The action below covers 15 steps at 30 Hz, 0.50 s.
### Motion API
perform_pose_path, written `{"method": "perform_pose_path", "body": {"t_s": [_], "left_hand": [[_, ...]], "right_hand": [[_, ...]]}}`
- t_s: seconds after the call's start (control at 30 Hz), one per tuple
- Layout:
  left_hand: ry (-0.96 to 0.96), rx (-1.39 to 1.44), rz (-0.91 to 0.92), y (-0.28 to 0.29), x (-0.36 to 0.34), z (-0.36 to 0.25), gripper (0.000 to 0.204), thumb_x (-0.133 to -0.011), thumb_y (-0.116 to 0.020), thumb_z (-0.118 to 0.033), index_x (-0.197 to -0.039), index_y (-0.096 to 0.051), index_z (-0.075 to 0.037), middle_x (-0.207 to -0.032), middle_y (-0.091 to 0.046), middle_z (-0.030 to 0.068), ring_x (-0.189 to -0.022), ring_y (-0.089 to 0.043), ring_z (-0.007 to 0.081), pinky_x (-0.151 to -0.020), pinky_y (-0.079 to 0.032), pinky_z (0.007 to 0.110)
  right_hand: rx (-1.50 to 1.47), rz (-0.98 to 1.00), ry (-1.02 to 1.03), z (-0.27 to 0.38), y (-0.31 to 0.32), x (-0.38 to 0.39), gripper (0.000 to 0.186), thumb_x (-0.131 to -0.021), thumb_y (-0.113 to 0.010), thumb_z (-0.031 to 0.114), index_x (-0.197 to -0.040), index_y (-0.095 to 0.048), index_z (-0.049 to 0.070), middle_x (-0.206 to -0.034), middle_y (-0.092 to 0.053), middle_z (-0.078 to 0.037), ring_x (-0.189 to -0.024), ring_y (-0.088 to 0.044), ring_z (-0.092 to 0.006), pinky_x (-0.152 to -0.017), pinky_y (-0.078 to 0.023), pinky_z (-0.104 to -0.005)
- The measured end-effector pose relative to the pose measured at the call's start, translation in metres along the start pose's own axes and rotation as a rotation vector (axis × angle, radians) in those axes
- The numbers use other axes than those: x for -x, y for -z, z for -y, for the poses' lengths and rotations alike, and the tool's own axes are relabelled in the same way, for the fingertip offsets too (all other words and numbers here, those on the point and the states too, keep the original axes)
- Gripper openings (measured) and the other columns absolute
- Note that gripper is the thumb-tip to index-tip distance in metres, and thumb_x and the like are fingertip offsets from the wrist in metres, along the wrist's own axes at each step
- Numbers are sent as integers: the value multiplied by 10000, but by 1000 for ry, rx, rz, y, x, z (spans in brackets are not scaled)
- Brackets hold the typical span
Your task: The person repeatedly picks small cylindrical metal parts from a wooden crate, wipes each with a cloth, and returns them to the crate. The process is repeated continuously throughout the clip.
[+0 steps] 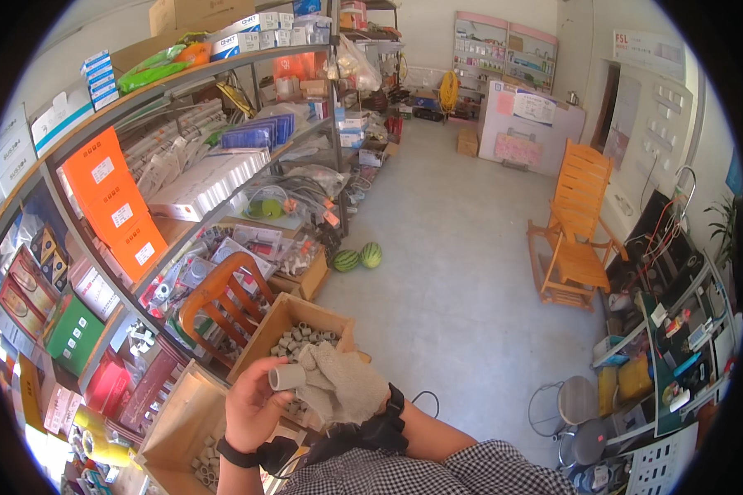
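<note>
Pinched between the thumb and fingers of the left hand (252,404) is 1 short grey pipe fitting (287,377), held just above the cardboard box (260,340) of similar fittings. Right hand (347,388), in a knitted work glove, is curled closed against the fitting, wiping or steadying it. Keep the fitting over the box so a slip drops it inside. A wooden chair (223,301) crowds the box; beyond lie 2 watermelons (357,257) and an orange rocking chair (576,227).
</note>
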<state>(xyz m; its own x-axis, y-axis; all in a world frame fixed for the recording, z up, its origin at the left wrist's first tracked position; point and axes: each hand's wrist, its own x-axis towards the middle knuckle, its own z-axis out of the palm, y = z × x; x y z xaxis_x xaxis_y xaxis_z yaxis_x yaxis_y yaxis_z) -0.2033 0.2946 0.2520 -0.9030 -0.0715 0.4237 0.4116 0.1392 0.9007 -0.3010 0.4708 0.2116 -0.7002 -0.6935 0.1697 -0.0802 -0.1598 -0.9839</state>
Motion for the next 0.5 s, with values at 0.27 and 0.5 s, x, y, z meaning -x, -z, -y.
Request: {"method": "perform_pose_path", "body": {"t_s": [0.27,0.5], "left_hand": [[-66,160,-32,-2,-1,5,491,-854,-706,65,-1256,-457,-71,-1272,-576,146,-1189,-593,279,-996,-486,395],[6,-241,-253,12,-6,-9,536,-785,-780,45,-1208,-478,-83,-1128,-630,93,-1120,-606,208,-971,-483,353]], "right_hand": [[131,-47,97,19,-2,4,158,-1018,-489,222,-1034,-551,78,-944,-615,-35,-851,-608,-147,-707,-487,-267],[-763,-166,-341,36,-5,-3,182,-1035,-522,242,-1087,-554,71,-1014,-649,-70,-896,-650,-191,-775,-526,-293]]}}
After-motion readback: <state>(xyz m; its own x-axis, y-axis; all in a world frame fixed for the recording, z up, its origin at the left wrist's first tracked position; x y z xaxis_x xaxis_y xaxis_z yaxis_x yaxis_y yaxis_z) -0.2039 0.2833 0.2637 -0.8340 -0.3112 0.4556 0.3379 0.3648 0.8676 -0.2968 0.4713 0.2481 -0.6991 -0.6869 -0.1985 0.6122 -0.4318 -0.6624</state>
